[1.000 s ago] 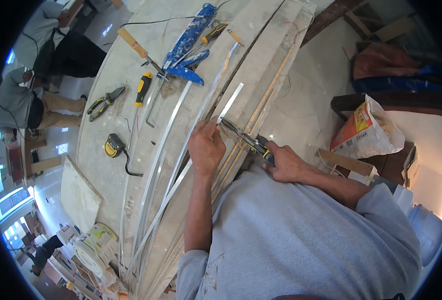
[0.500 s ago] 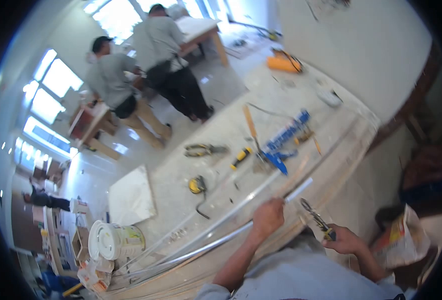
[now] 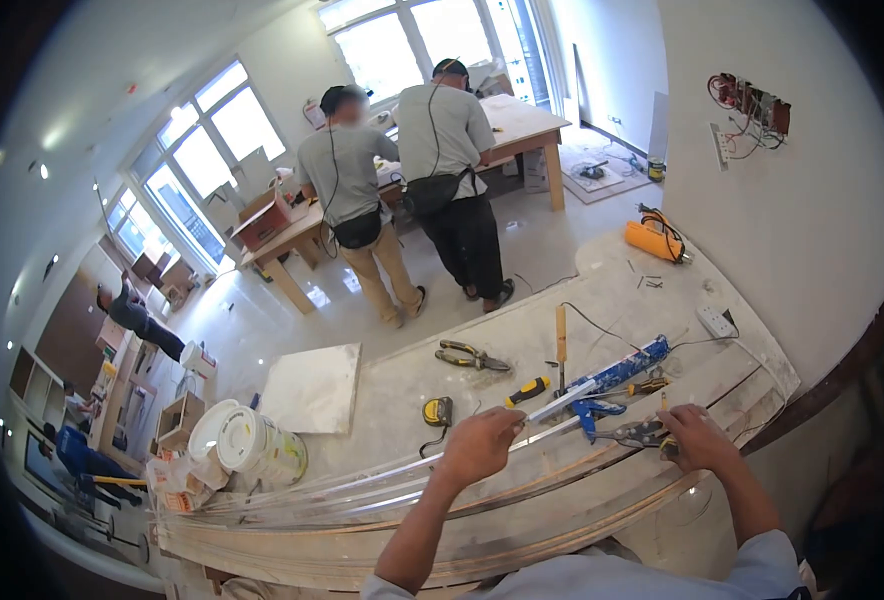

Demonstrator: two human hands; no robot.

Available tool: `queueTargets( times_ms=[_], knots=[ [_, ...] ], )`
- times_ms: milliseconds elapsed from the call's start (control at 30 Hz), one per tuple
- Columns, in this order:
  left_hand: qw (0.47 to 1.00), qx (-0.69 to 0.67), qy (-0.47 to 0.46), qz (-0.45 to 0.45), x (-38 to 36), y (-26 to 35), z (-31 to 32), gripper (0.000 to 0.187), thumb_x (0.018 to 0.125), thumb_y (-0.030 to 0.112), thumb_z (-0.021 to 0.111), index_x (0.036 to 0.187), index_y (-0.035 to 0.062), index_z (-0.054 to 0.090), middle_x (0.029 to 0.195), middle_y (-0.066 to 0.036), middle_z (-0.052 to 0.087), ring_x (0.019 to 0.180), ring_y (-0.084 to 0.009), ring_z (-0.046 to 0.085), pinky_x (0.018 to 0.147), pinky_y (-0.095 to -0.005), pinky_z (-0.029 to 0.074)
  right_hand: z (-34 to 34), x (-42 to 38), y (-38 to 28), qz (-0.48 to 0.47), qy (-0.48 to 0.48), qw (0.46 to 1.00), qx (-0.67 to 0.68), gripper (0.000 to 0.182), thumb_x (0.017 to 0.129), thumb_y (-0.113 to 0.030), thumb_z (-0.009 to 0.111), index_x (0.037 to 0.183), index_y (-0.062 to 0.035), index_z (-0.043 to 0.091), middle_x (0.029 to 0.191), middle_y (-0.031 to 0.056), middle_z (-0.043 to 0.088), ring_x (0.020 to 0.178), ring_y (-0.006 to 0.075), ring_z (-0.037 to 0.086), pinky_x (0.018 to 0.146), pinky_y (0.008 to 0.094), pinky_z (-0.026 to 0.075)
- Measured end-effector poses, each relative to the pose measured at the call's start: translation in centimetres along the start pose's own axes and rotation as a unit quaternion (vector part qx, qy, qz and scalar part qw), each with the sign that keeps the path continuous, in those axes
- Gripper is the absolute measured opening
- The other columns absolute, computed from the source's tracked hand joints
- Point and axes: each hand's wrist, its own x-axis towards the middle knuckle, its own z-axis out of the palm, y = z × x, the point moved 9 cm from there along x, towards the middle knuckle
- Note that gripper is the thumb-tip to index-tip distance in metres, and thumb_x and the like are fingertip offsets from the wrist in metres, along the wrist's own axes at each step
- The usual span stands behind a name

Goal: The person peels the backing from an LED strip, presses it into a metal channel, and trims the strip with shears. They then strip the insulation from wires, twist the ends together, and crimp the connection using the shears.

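Observation:
My left hand [image 3: 482, 445] is closed around a thin pale strip [image 3: 564, 398], whose end sticks out to the upper right past my fingers. Black-and-yellow pliers [image 3: 622, 435] are in my right hand [image 3: 700, 438], their head pointing left, close to the worktable's front edge. A blue caulking gun [image 3: 622, 370] lies just beyond both hands. Near it are a hammer with a wooden handle [image 3: 561, 333], a yellow-black utility knife [image 3: 528, 391] and another pair of pliers with yellow handles [image 3: 650, 385].
Long trim strips [image 3: 352, 490] run along the worktable [image 3: 402, 380]. On it are combination pliers [image 3: 472, 356], a tape measure [image 3: 438, 411], an orange power tool [image 3: 656, 241] and a power strip [image 3: 715, 321]. White buckets [image 3: 260, 446] stand left. Two people [image 3: 347, 180] work at a far table.
My view has swung, shifting the room rightward. The strip's end now extends farther beyond my left hand, and the pliers have turned to point left over the table edge.

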Motion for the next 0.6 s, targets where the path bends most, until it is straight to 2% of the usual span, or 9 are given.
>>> queueTargets(
  times_ms=[167, 267, 300, 367, 433, 467, 500, 533, 600],
  knots=[
    [0.999, -0.035, -0.003, 0.015, 0.1, 4.0, -3.6, 0.027, 0.092, 0.016, 0.074, 0.116, 0.0039, 0.074, 0.105, -0.018, 0.074, 0.095, -0.0395, 0.070, 0.085, -0.0460, 0.055, -0.1, 2.5, 0.4, 0.055, 0.015, 0.997, -0.048, 0.102, 0.071, -0.059, 0.089, 0.148, -0.0041, 0.050, 0.142, 0.0240, 0.050, 0.136, 0.0449, 0.045, 0.117, 0.0577, 0.035],
    [0.999, -0.013, 0.004, 0.044, 0.0, 3.0, -4.2, 0.021, 0.088, 0.012, 0.079, 0.108, 0.0040, 0.074, 0.094, -0.018, 0.072, 0.087, -0.0392, 0.069, 0.077, -0.0464, 0.054, -0.5, 3.1, 0.0, 0.062, 0.040, 0.988, -0.138, 0.103, 0.072, -0.064, 0.086, 0.147, -0.0036, 0.050, 0.145, 0.0267, 0.047, 0.137, 0.0482, 0.043, 0.118, 0.0569, 0.034],
    [0.998, -0.035, 0.021, 0.052, 0.3, 3.0, -4.6, 0.017, 0.089, 0.011, 0.079, 0.103, 0.0037, 0.073, 0.090, -0.018, 0.071, 0.083, -0.0389, 0.069, 0.074, -0.0458, 0.053, -0.8, 3.2, 0.3, 0.043, 0.095, 0.985, -0.135, 0.095, 0.074, -0.059, 0.087, 0.143, -0.0026, 0.056, 0.142, 0.0246, 0.053, 0.137, 0.0457, 0.047, 0.117, 0.0551, 0.034],
    [0.995, -0.065, 0.042, 0.055, 0.3, 3.4, -4.9, 0.011, 0.089, 0.010, 0.079, 0.094, 0.0029, 0.072, 0.082, -0.017, 0.067, 0.076, -0.0388, 0.067, 0.068, -0.0443, 0.052, -5.6, 5.1, -1.2, 0.096, 0.105, 0.989, 0.048, 0.080, 0.077, -0.053, 0.087, 0.134, -0.0014, 0.063, 0.136, 0.0210, 0.061, 0.132, 0.0423, 0.053, 0.115, 0.0540, 0.036],
    [0.996, -0.050, 0.042, 0.061, 0.7, 5.2, -5.6, 0.011, 0.089, 0.009, 0.079, 0.088, 0.0019, 0.070, 0.076, -0.017, 0.064, 0.069, -0.0395, 0.064, 0.062, -0.0440, 0.049, -13.0, 5.0, -6.3, -0.003, 0.317, 0.946, 0.066, 0.061, 0.082, -0.039, 0.086, 0.127, -0.0022, 0.067, 0.133, 0.0178, 0.064, 0.130, 0.0394, 0.057, 0.113, 0.0514, 0.041],
    [0.996, -0.048, 0.040, 0.060, 0.7, 5.3, -5.5, 0.012, 0.089, 0.009, 0.079, 0.087, 0.0017, 0.070, 0.074, -0.017, 0.063, 0.067, -0.0397, 0.062, 0.061, -0.0452, 0.047, -16.5, 5.3, -9.9, -0.053, 0.349, 0.935, 0.041, 0.060, 0.082, -0.039, 0.086, 0.125, -0.0019, 0.067, 0.135, 0.0172, 0.064, 0.129, 0.0388, 0.057, 0.113, 0.0510, 0.042],
    [0.996, -0.027, 0.036, 0.075, 0.9, 5.0, -5.3, 0.011, 0.089, 0.008, 0.080, 0.094, 0.0015, 0.072, 0.074, -0.017, 0.066, 0.066, -0.0329, 0.065, 0.061, -0.0409, 0.049, -19.7, 5.7, -13.1, -0.107, 0.384, 0.917, 0.011, 0.059, 0.082, -0.040, 0.085, 0.123, -0.0015, 0.068, 0.136, 0.0166, 0.064, 0.129, 0.0383, 0.058, 0.114, 0.0505, 0.042],
    [0.996, -0.006, 0.030, 0.089, 0.6, 4.8, -5.0, 0.015, 0.089, 0.007, 0.081, 0.101, 0.0013, 0.075, 0.075, -0.016, 0.069, 0.065, -0.0262, 0.068, 0.061, -0.0366, 0.051, -21.3, 6.4, -16.1, -0.143, 0.363, 0.920, -0.026, 0.059, 0.083, -0.040, 0.084, 0.125, -0.0025, 0.067, 0.137, 0.0160, 0.064, 0.130, 0.0375, 0.058, 0.115, 0.0499, 0.041],
    [0.996, -0.016, 0.021, 0.090, 0.5, 5.1, -4.7, 0.014, 0.088, 0.007, 0.081, 0.100, 0.0015, 0.075, 0.074, -0.016, 0.069, 0.064, -0.0251, 0.067, 0.061, -0.0362, 0.051, -22.2, 8.3, -19.2, -0.179, 0.345, 0.919, -0.070, 0.060, 0.083, -0.041, 0.083, 0.127, -0.0034, 0.066, 0.137, 0.0153, 0.063, 0.132, 0.0367, 0.058, 0.117, 0.0493, 0.041]
  ],
)
